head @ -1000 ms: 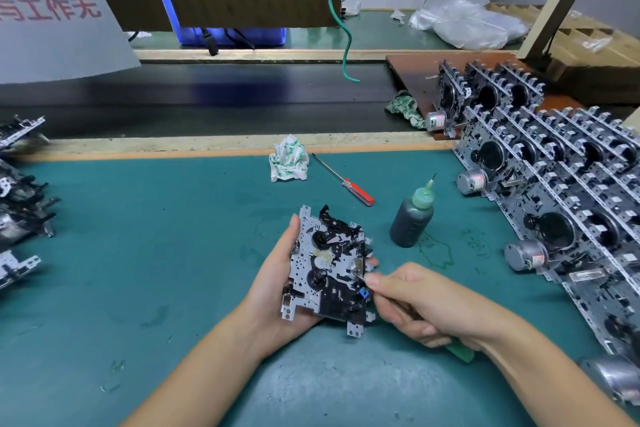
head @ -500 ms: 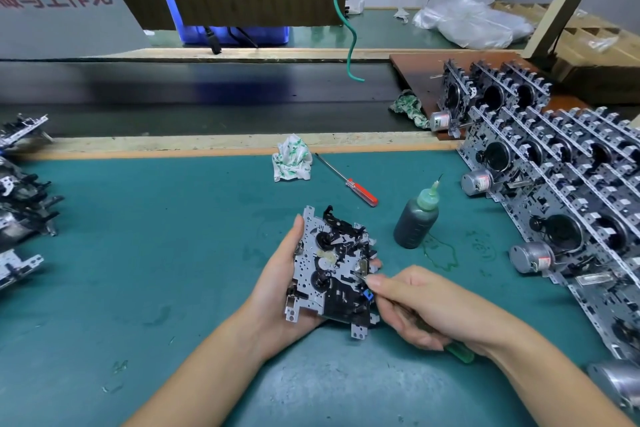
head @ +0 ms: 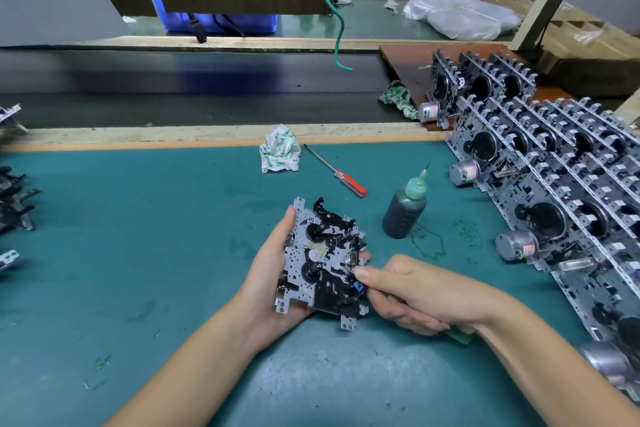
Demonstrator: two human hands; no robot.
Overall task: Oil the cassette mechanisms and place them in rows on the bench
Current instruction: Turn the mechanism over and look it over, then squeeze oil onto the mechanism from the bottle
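Observation:
My left hand (head: 266,274) grips a silver and black cassette mechanism (head: 320,262) from its left edge and underside, holding it face up above the green bench mat (head: 138,253). My right hand (head: 408,291) holds a thin tool with a green handle (head: 459,336), and its fingertips touch the mechanism's right edge. A dark oil bottle (head: 403,208) with a green nozzle stands upright just behind my right hand. Rows of mechanisms (head: 561,191) stand on edge along the right side of the bench.
A red-handled screwdriver (head: 337,175) and a crumpled white-green rag (head: 280,153) lie behind the bottle. More mechanisms (head: 14,198) sit at the left edge. Another rag (head: 396,99) lies near a brown board. A dark conveyor belt (head: 207,87) runs behind the bench. Green oil stains mark the mat.
None of the hands or parts has clearly moved; only my head view has shifted slightly.

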